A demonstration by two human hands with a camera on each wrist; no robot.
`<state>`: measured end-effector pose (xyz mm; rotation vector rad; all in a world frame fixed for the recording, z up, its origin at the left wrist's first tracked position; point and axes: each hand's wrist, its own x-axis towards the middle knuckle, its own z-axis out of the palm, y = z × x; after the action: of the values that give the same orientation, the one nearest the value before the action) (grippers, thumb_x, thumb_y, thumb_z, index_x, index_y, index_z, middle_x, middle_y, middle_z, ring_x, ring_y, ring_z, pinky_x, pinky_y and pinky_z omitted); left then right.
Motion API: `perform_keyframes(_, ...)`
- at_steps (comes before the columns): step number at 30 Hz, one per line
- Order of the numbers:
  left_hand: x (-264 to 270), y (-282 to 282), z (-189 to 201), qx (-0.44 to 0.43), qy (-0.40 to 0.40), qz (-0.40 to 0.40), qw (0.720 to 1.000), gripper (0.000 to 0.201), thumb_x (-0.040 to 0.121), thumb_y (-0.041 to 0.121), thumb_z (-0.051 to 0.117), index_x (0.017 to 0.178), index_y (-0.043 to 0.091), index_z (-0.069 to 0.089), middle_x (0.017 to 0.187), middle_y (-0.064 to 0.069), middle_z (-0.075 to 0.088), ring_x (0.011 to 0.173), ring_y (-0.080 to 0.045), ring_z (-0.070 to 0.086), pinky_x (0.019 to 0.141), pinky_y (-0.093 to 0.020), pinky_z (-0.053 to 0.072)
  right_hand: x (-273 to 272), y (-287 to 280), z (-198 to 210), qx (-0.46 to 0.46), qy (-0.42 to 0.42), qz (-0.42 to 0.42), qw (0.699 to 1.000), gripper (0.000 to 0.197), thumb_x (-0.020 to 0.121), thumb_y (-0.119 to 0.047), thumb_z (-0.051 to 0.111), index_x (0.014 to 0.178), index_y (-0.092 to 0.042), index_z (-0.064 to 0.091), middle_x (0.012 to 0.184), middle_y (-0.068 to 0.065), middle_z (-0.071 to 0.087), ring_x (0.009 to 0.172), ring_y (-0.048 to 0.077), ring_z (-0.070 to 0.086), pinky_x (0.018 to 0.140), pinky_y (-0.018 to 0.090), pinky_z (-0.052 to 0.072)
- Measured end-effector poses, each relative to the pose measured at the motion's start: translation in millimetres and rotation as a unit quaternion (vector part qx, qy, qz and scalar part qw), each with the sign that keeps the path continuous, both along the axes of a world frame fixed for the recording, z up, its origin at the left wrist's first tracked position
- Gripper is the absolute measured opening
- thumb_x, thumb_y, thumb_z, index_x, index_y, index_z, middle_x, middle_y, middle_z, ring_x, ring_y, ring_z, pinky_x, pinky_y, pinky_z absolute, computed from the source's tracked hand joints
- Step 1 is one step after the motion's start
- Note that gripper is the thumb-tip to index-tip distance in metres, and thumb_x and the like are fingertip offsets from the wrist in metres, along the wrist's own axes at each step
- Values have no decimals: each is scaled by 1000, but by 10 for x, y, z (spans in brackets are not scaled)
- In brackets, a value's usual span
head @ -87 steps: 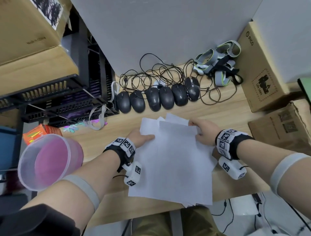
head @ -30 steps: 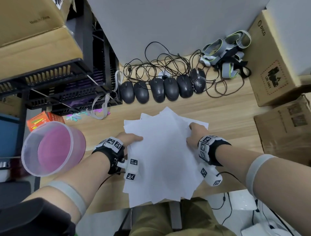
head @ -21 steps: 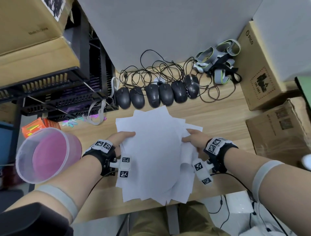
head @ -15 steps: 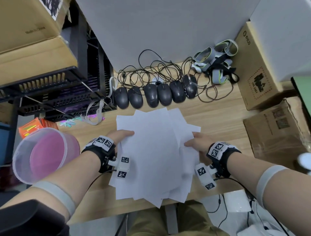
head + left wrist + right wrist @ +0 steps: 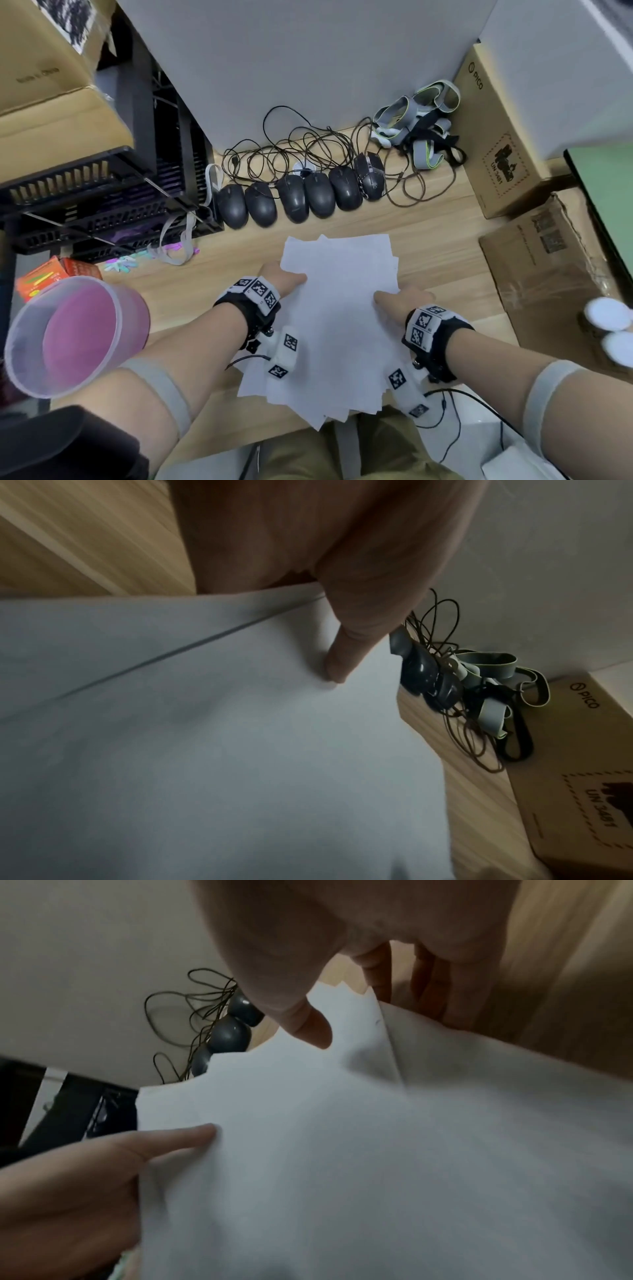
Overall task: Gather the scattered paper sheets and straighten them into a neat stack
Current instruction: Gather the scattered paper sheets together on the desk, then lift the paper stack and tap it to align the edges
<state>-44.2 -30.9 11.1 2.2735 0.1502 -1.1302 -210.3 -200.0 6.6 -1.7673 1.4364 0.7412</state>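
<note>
both forearms reach forward from 6 o'clock in the head view and meet at the paper sheets [image 5: 337,318], which lie fanned on the wooden worktop [image 5: 442,246] at its near edge, the lower corners hanging past that edge over the person's lap.

the left hand [image 5: 282,279] comes in from 7 o'clock and holds the left side of the sheets: in the left wrist view its thumb [image 5: 346,653] is bent down onto the top sheet, pinching the edge, while the fingers go under the paper and cannot be seen.

the right hand [image 5: 402,298] comes in from 4 o'clock and holds the right side. in the right wrist view its thumb [image 5: 304,1020] lies on top near the jagged far corners, and its fingers [image 5: 428,988] pass behind the sheets' edge, so it grips the paper between thumb and fingers. the left hand's thumb also shows there at 9 o'clock, pressed on the top sheet.

the sheets are not squared: corners stick out at 12 o'clock and at 6 o'clock. how many sheets there are cannot be told.

both wrist views are dim and blurred, and the paper fills most of each. at 12 o'clock of the sheets a row of black computer mice [image 5: 298,200] sits with tangled cables. a translucent pink tub [image 5: 73,334] is at 9 o'clock, and cardboard boxes [image 5: 548,274] are at 3 o'clock, cut off by the frame.
</note>
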Motion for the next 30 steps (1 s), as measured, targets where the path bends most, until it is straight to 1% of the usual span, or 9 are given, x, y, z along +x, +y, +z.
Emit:
perform_keyframes(3,-32,-73,-44,-1,1,13,1000,40,87,19,71,123,1,65,120,-12,69,107,-30,66,82,-29,48,60,31,-36,47,-26,-41,998,69,63,-50,65,121,-13,55,111,12,64,91,31,62,69,32,47)
perform_keyframes(7,-38,-64,-104,-3,15,21,1000,44,87,21,71,126,1,63,126,-14,68,94,-26,60,80,-29,46,118,96,-60,67,-69,-124,988,62,70,-33,74,122,-8,52,98,9,64,79,28,62,58,29,46)
perform_keyframes(10,0,15,-139,0,34,24,999,57,82,30,76,130,3,60,127,-10,67,99,-25,60,84,-30,47,150,65,-11,108,-72,-52,990,46,69,-33,76,108,-13,62,90,5,70,74,26,67,64,31,54)
perform_keyframes(13,55,137,-96,0,46,42,998,81,63,40,87,131,5,58,124,-8,68,109,-28,65,90,-34,52,214,9,129,115,-178,-11,977,28,74,-18,77,100,-14,67,94,4,72,71,17,66,64,26,53)
perform_keyframes(16,165,241,15,-54,86,61,993,64,65,32,87,121,7,67,115,-11,75,105,-32,71,93,-40,55,359,-95,415,101,-265,11,959,15,74,-15,79,80,-21,67,85,3,73,67,15,69,60,27,56)
perform_keyframes(18,241,271,201,-118,114,83,983,50,77,19,79,123,3,67,121,-19,72,110,-38,69,102,-48,52,481,-196,566,96,-313,-2,945,24,68,-21,84,86,-18,70,85,4,76,73,21,74,68,36,62)
perform_keyframes(20,367,284,361,-181,89,99,974,43,82,7,74,124,0,65,125,-20,70,108,-36,70,98,-44,55,604,-309,727,102,-363,-13,926,46,61,-25,90,101,-17,69,89,2,78,77,18,76,72,39,63)
perform_keyframes(26,633,266,934,-323,8,120,939,59,81,-8,69,138,2,55,134,-16,65,121,-32,64,99,-40,52,837,-420,1231,122,-497,21,859,38,70,-10,86,106,-12,72,104,4,76,94,14,73,84,30,59)
perform_keyframes(30,631,233,1102,-366,-64,164,914,68,69,0,79,134,3,59,133,-18,66,122,-32,62,105,-47,48,838,-393,1196,68,-509,21,858,34,70,-6,86,90,-26,68,91,-10,72,75,-7,68,77,14,55)
